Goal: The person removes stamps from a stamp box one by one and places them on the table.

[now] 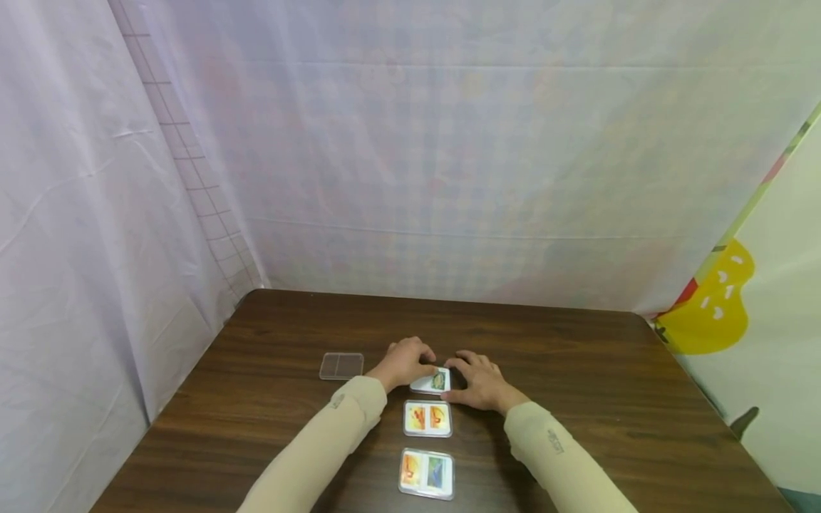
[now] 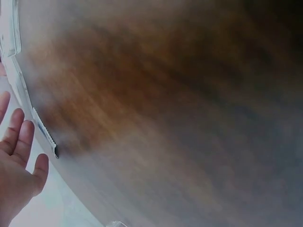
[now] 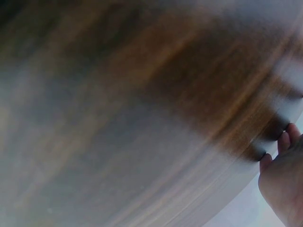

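Observation:
A flat clear case holding picture cards (image 1: 440, 381) lies on the table between my two hands, a green picture showing on its right half. My left hand (image 1: 400, 363) reaches over its upper left, thumb lying at the top edge and covering part of it. In the left wrist view the fingers (image 2: 22, 139) look extended and loose. My right hand (image 1: 479, 383) holds the case's right side, thumb at the lower corner and index finger at the upper one. The right wrist view catches only a few fingertips (image 3: 284, 139) near the tabletop; the case is out of sight there.
Below stand two more cases in a column: one with two orange pictures (image 1: 427, 418), the other with an orange and a blue-green picture (image 1: 426, 473). A transparent divided case (image 1: 342, 366) lies left of my left hand. White curtains (image 1: 449, 178) surround the brown wooden table (image 1: 577, 356).

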Action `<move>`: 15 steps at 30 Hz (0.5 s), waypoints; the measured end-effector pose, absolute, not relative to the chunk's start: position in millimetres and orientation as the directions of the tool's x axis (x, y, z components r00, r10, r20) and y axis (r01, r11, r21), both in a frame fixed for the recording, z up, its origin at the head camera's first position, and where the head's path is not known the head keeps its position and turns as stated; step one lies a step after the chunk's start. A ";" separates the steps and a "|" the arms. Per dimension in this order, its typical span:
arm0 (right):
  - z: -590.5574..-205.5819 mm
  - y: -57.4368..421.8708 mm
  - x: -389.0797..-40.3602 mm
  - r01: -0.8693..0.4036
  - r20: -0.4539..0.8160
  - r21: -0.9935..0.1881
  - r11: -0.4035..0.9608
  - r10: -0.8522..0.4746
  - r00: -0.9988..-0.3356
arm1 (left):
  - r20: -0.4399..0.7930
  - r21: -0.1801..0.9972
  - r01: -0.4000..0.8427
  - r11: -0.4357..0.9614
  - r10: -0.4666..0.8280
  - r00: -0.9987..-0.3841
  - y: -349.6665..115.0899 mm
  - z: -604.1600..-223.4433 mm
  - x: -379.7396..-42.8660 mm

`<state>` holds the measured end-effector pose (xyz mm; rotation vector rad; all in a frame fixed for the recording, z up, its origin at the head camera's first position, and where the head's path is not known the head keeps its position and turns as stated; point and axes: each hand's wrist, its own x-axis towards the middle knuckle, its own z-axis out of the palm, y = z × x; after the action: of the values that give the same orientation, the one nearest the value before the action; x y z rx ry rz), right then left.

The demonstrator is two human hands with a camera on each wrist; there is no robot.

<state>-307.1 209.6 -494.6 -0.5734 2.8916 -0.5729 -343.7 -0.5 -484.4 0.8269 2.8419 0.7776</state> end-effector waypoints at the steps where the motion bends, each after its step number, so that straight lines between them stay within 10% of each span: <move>1: -494.8 209.6 -307.4 -0.340 -0.061 -0.391 0.855 -0.392 -0.918 | 0.059 0.491 0.479 0.728 0.521 -0.851 -0.6 -484.1 -343.5; 15: -493.1 208.9 -306.1 -0.347 -0.061 -0.382 0.857 -0.398 -0.916 | 0.038 0.466 0.480 0.743 0.526 -0.850 0.2 -485.3 -345.2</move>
<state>-306.1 208.9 -493.1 -0.5828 2.8937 -0.5565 -345.2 0.2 -485.3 0.8226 2.8421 0.7201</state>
